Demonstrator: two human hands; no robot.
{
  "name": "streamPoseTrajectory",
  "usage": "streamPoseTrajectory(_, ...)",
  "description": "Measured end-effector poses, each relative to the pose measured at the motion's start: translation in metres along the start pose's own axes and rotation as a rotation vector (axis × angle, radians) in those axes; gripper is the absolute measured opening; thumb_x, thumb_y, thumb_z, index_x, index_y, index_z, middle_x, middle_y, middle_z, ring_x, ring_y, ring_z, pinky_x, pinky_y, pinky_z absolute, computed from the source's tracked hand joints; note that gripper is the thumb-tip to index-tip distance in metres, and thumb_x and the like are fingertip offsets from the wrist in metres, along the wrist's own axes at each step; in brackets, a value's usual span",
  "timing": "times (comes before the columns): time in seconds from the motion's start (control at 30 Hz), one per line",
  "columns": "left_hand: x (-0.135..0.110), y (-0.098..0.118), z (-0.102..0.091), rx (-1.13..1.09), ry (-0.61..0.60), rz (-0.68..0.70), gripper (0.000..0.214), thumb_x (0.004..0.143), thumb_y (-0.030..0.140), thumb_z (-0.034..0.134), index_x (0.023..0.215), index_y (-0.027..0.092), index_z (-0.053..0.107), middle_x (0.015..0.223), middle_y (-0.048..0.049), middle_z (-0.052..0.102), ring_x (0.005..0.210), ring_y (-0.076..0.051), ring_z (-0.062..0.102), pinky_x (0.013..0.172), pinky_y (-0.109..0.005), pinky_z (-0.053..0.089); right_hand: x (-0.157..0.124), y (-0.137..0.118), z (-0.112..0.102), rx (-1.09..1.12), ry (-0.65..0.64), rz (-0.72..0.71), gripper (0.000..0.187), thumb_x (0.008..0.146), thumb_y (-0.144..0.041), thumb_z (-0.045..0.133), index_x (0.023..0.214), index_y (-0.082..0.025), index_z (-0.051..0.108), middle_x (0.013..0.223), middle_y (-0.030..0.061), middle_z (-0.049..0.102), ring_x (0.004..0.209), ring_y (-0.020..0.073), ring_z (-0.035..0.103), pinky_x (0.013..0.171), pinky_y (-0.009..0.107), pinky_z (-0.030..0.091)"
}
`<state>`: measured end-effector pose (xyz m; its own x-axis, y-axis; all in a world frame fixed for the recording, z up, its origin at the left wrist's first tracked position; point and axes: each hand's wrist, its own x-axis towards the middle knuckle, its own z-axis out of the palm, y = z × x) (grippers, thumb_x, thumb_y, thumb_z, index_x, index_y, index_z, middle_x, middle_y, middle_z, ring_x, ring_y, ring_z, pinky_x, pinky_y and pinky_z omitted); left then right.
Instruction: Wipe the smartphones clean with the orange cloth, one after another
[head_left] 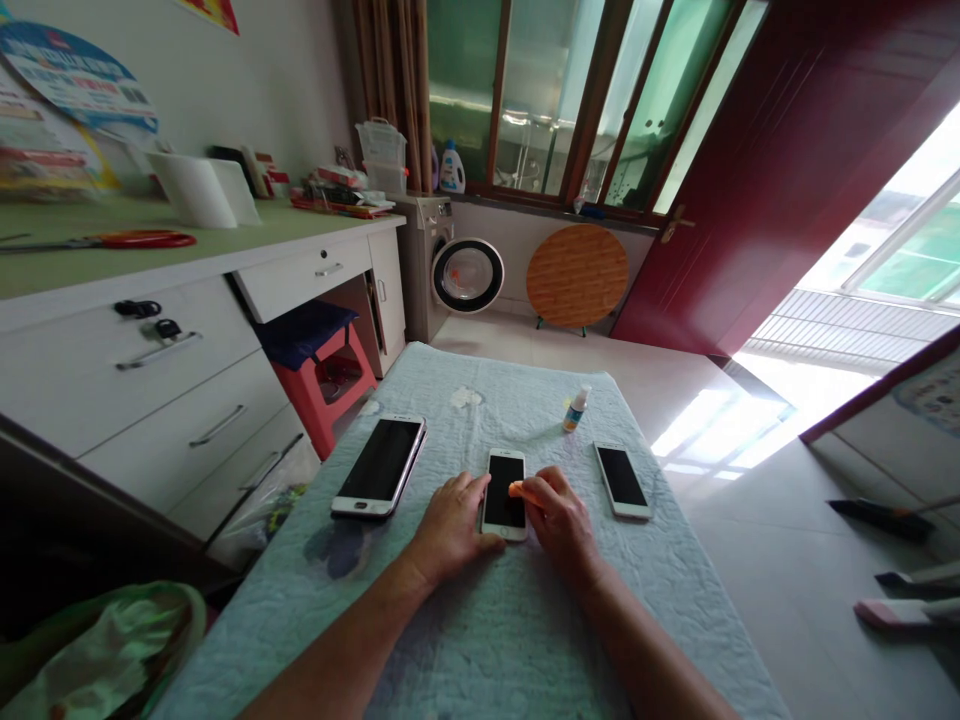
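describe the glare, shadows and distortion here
Head view: sunlight glares on the glossy pale floor; head view: the small white-capped bottle casts a faint shadow leftward on the pale-blue cloth; head view: the dark-red door leans, likely lens distortion.

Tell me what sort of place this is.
Probably a room in a home, perhaps doubling as a laundry area: there's a front-loading washing machine, a white desk with drawers, and a round wooden tabletop standing on edge.
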<state>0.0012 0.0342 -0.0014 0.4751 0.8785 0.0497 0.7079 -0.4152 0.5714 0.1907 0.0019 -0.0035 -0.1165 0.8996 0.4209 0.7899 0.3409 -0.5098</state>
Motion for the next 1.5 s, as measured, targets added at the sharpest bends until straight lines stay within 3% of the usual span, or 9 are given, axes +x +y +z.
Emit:
streamPoseTrajectory(0.13, 0.0, -0.002, 0.003, -0.029, 0.057, 0.025, 0.085, 0.058, 0.043, 0.08, 0.133, 0.022, 0.044, 0.128, -0.0107, 0.052, 0.117, -0.031, 0.048, 0.101, -0.042, 0.037, 0.0, -0.003, 0.0, -0.015, -0.09, -0.035, 0.018, 0.09, -0.024, 0.05, 0.09, -0.025, 0.068, 0.096, 0.005, 0.053, 0.086, 0.0168, 0.053, 0.079, 0.029, 0.045)
streamPoseTrajectory(0.27, 0.0, -0.002, 0.002, -0.048, 0.031, 0.025, 0.091, 0.058, 0.04, 0.08, 0.136, 0.02, 0.039, 0.137, -0.0122, 0.047, 0.123, -0.032, 0.043, 0.105, -0.045, 0.031, 0.001, -0.006, -0.008, -0.045, -0.163, -0.024, 0.021, 0.086, -0.02, 0.051, 0.096, -0.028, 0.068, 0.103, 0.0053, 0.055, 0.096, 0.0204, 0.05, 0.089, 0.036, 0.042)
streamPoseTrajectory(0.53, -0.001, 0.003, -0.004, -0.101, 0.021, 0.006, 0.088, 0.059, 0.032, 0.077, 0.137, 0.021, 0.039, 0.132, -0.0095, 0.053, 0.117, -0.03, 0.048, 0.101, -0.043, 0.035, -0.004, 0.0, -0.008, -0.052, -0.203, -0.009, 0.03, 0.092, -0.021, 0.045, 0.108, -0.033, 0.067, 0.092, 0.0034, 0.056, 0.086, 0.017, 0.052, 0.077, 0.027, 0.044)
streamPoseTrajectory(0.9, -0.001, 0.002, -0.004, -0.101, 0.021, 0.043, 0.086, 0.059, 0.029, 0.077, 0.136, 0.019, 0.04, 0.13, -0.0096, 0.055, 0.116, -0.029, 0.049, 0.101, -0.04, 0.036, 0.006, 0.008, 0.008, -0.016, -0.078, 0.099, 0.028, 0.093, -0.025, 0.045, 0.11, -0.03, 0.067, 0.09, 0.0032, 0.049, 0.084, 0.0168, 0.049, 0.077, 0.027, 0.041)
streamPoseTrajectory(1.03, -0.001, 0.004, -0.003, -0.081, 0.03, 0.049, 0.083, 0.061, 0.032, 0.077, 0.135, 0.019, 0.042, 0.132, -0.0101, 0.054, 0.119, -0.029, 0.047, 0.103, -0.041, 0.035, 0.003, 0.004, 0.003, -0.001, -0.144, 0.06, 0.027, 0.093, -0.021, 0.045, 0.107, -0.029, 0.067, 0.089, 0.0034, 0.049, 0.083, 0.0162, 0.049, 0.076, 0.026, 0.04)
streamPoseTrajectory(1.27, 0.001, 0.003, 0.001, -0.038, 0.067, 0.079, 0.073, 0.069, 0.045, 0.072, 0.131, 0.017, 0.046, 0.128, -0.013, 0.056, 0.116, -0.03, 0.05, 0.102, -0.043, 0.036, -0.007, -0.014, -0.011, 0.03, -0.288, -0.142, 0.026, 0.086, -0.013, 0.052, 0.099, -0.027, 0.069, 0.09, 0.0037, 0.051, 0.088, 0.0171, 0.048, 0.082, 0.03, 0.039)
streamPoseTrajectory(1.5, 0.0, 0.003, 0.0, -0.022, 0.064, 0.074, 0.071, 0.067, 0.042, 0.073, 0.129, 0.016, 0.048, 0.125, -0.0119, 0.056, 0.114, -0.029, 0.05, 0.1, -0.04, 0.037, -0.004, -0.006, -0.009, 0.028, -0.272, -0.073, 0.031, 0.082, -0.009, 0.053, 0.1, -0.028, 0.07, 0.09, 0.0032, 0.052, 0.087, 0.0159, 0.051, 0.079, 0.028, 0.041)
